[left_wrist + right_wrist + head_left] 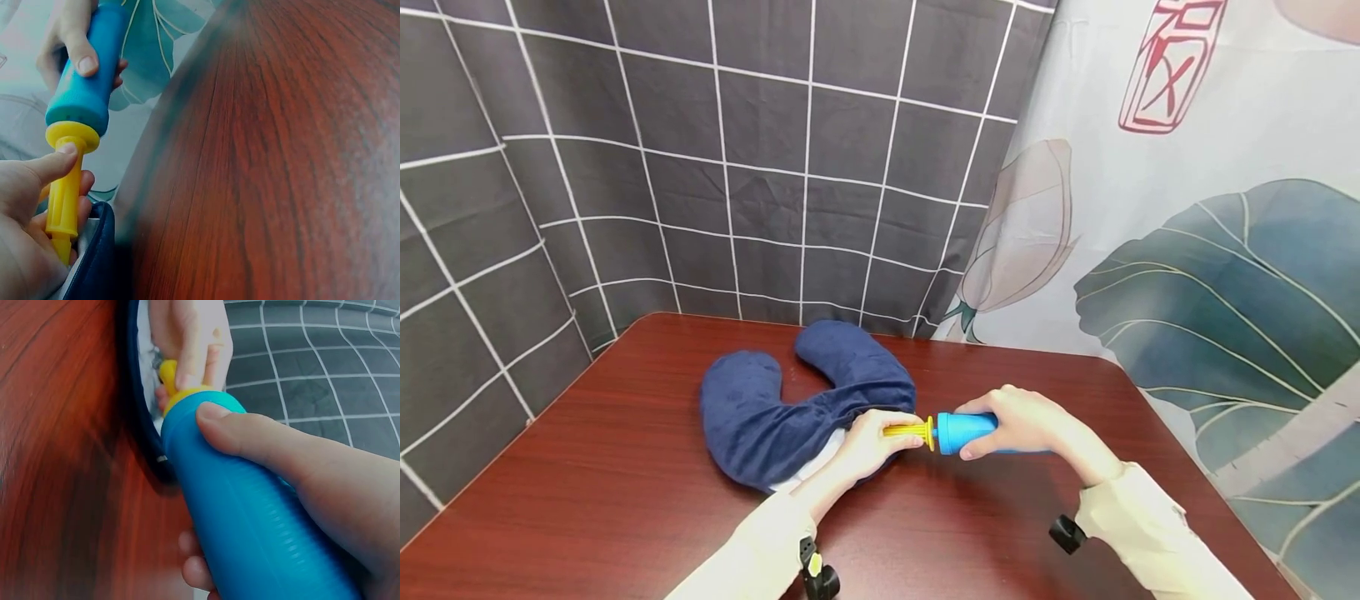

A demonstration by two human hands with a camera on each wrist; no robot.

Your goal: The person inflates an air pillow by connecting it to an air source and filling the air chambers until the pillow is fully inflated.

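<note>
Grips a ribbed yellow plastic fitting (64, 194) in the left hand (867, 440), with the thumb pressed on top just short of a round flange (72, 135) and fingers curled beneath. Clasps a ridged blue plastic cylinder (250, 506) in the right hand (1018, 419), with the thumb laid along the body near the collar (945, 434) and fingertips wrapped round the underside. Holds the two pieces end to end between the hands, above a reddish-brown wood-grain worktop (647, 500), with the yellow flange right at the blue collar. Points the narrow yellow tip back toward the left palm, partly hidden by fingers.

Has the left hand over the near right edge of a navy-blue, U-shaped plush neck pillow (737, 425), laid on the worktop with its gap facing away; cannot tell whether hand and fabric touch. Shows white lining (814, 461) along the pillow's near edge, just beside the left wrist. Wears cream sleeves (1138, 521) against a backdrop of dark grey cloth with white grid lines (760, 208) and, at right, white cloth printed with blue-green leaves (1247, 275).
</note>
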